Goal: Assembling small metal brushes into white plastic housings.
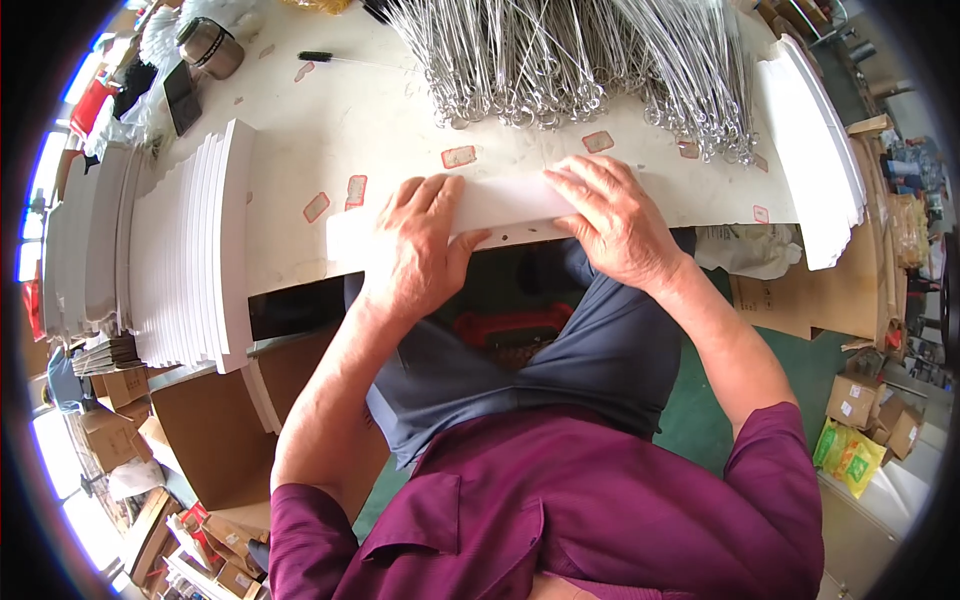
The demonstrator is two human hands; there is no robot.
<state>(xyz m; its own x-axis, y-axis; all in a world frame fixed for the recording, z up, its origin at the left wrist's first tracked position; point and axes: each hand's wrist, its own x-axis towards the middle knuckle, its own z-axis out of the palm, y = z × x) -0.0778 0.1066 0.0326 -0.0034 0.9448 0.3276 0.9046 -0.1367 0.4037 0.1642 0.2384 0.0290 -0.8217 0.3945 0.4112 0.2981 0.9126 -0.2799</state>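
White card strip (500, 205) lies along the near edge of the table (330, 130), its long axis running left to right, parallel to that edge. Both hands rest directly on it, so neither hand has to reach: the strip is under the palms, not ahead of them.

Left hand (420, 245) lies flat on the left part of the strip, fingers spread and pointing away from the body, thumb hooked over the near edge. Right hand (620, 220) presses the right part, fingers together and angled toward the left, fingertips near the strip's middle. Neither hand pinches; both press down. The strip's left end projects past the left hand; its right end is hidden under the right hand.

At the left edge of the table stands a stack of white cards (195, 250), on edge and close packed. A second white stack (815, 150) lies at the right edge. Along the far edge, well apart from the hands, lies a heap of wire rods (580, 60) with looped ends pointing toward the strip. Near the far left corner lie a metal jar (212, 47) and a dark phone (182, 97).
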